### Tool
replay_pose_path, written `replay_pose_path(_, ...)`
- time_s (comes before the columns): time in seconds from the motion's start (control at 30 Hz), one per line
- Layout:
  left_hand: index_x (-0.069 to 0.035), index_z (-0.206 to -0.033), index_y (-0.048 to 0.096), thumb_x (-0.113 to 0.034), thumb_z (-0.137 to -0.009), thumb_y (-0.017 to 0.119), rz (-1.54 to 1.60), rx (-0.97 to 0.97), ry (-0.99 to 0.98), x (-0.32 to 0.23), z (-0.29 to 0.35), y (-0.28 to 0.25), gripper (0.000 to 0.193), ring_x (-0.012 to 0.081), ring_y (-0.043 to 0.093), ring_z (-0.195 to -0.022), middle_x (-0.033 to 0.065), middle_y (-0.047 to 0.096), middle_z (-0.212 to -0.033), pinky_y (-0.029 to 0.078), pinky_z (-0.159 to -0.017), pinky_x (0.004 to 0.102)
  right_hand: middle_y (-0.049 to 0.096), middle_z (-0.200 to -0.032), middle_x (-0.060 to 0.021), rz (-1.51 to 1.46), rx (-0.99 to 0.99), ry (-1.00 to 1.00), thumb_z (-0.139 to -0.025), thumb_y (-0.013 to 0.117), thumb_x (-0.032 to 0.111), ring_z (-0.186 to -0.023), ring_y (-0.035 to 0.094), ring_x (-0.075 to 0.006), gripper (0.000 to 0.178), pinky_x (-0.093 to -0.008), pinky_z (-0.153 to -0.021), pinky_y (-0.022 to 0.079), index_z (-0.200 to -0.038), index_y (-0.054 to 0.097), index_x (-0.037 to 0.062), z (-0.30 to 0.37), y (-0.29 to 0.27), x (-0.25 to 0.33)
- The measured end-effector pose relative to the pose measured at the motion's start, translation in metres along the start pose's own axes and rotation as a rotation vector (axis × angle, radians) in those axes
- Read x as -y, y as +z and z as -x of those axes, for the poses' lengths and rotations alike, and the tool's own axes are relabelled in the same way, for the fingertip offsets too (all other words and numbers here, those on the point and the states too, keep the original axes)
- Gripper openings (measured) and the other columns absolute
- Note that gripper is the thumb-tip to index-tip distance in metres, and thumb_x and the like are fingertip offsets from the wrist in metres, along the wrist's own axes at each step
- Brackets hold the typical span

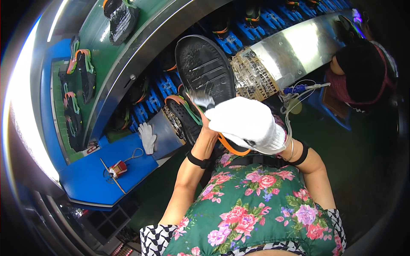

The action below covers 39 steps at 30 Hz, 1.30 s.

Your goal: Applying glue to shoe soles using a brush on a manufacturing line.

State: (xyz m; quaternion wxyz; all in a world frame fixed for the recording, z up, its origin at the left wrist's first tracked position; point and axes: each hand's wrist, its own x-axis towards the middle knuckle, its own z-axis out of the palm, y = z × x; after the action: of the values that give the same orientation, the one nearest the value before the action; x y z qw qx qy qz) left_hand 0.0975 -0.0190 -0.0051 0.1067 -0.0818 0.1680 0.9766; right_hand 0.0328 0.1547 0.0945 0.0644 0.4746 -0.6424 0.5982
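Observation:
A black shoe [200, 70] with orange and green trim is held sole up in front of me, its treadless bottom streaked with something wet or shiny. My left hand [206, 131], bare, is closed at the shoe's near side; its fingers are mostly hidden. White cotton covers my right hand [245, 121], whose fingers close round a brush, its handle hidden. The pale bristles of the brush [200, 99] touch or hover just over the sole's edge; I cannot tell which. A black clog [184, 118] with holes lies just left of my left hand.
A metal-edged conveyor [128, 77] curves past, with several black shoes on its green belt [102, 47]. Blue racks [273, 23] carry more shoes. On a blue table [92, 177] lie a red-and-white container [118, 169] and a white glove [147, 138]. A co-worker [361, 70] sits at right.

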Motion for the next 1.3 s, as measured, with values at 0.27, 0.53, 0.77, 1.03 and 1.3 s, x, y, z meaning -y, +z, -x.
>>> replay_pose_path(0.27, -0.002, -0.126, 0.060, -0.052, -0.092, 0.070, -0.128, 0.162, -0.040, -0.003, -0.016, -0.020, 0.062, 0.0283, 0.067, -0.117, 0.0186, 0.069, -0.119, 0.053, -0.104, 0.0494, 0.077, -0.117, -0.0132, 0.022, 0.010, 0.117, -0.085, 0.073, 0.004, -0.107, 0.073, -0.0297, 0.031, -0.0442, -0.102, 0.054, -0.116, 0.077, 0.0062, 0.011, -0.008, 0.001)
replay_pose_path(0.53, 0.003, -0.131, 0.057, -0.109, -0.068, 0.029, -0.123, 0.172, 0.052, -0.003, -0.042, 0.014, 0.131, 0.0353, 0.069, -0.097, 0.0229, 0.068, -0.105, 0.059, -0.087, 0.0478, 0.078, -0.111, -0.0115, -0.057, -0.060, 0.174, -0.084, 0.076, 0.002, -0.100, 0.074, -0.0291, 0.027, -0.0394, -0.093, 0.057, -0.111, 0.080, 0.0059, 0.011, -0.039, -0.009)
replay_pose_path(0.77, 0.005, -0.119, 0.060, -0.108, -0.066, 0.039, -0.058, 0.189, 0.054, 0.015, -0.065, 0.043, 0.127, 0.0353, 0.066, -0.104, 0.0229, 0.068, -0.104, 0.055, -0.095, 0.0473, 0.078, -0.108, -0.0098, -0.096, -0.040, 0.100, -0.082, 0.079, 0.001, -0.096, 0.075, -0.0273, 0.029, -0.0375, -0.083, 0.059, -0.111, 0.079, 0.0073, 0.015, -0.057, -0.009)
replay_pose_path(1.03, 0.001, -0.129, 0.060, -0.101, -0.071, 0.048, 0.042, 0.118, 0.187, 0.029, -0.081, 0.056, 0.118, 0.0375, 0.063, -0.106, 0.0213, 0.065, -0.111, 0.053, -0.094, 0.0536, 0.078, -0.107, -0.0096, -0.043, -0.090, 0.063, -0.080, 0.082, 0.003, -0.093, 0.075, -0.0276, 0.029, -0.0368, -0.079, 0.060, -0.109, 0.079, 0.0066, 0.025, -0.074, -0.016)
replay_pose_path(1.3, 0.002, -0.126, 0.060, -0.105, -0.065, 0.047, -0.034, 0.147, 0.233, 0.027, -0.091, 0.049, 0.124, 0.0356, 0.062, -0.104, 0.0196, 0.065, -0.110, 0.051, -0.094, 0.0515, 0.079, -0.104, -0.0129, -0.151, -0.116, 0.219, -0.078, 0.081, -0.001, -0.090, 0.075, -0.0285, 0.022, -0.0372, -0.077, 0.060, -0.100, 0.080, 0.0035, 0.032, -0.098, -0.021)
